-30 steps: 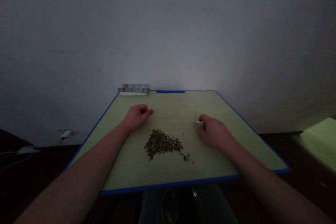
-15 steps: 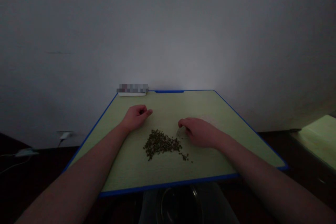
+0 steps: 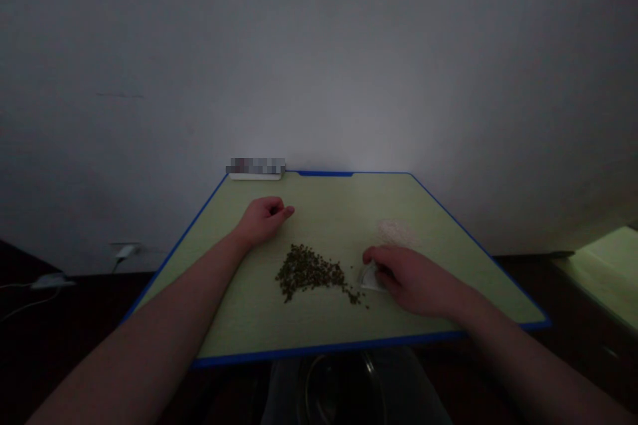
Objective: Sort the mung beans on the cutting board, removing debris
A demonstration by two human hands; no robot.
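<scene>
A loose pile of small dark green-brown grains lies on the pale table, a few scattered toward the right. My right hand rests to the right of the pile, its fingers pinched on a thin clear plastic piece. That piece reaches the tabletop; its exact kind is unclear. Just beyond this hand is a patch of pale whitish bits, partly covered by it. Left of and behind the dark pile, my left hand lies on the table, loosely curled, with nothing visible in it.
A white box-like object, its top blurred out, sits at the far left corner. Blue edging borders the table, which stands against a grey wall. A round metal-rimmed container is below the front edge, over my lap.
My right hand has moved right and nearer to me with the clear plastic piece, uncovering more of the pale bits. My left hand keeps its pose; the view has shifted slightly.
</scene>
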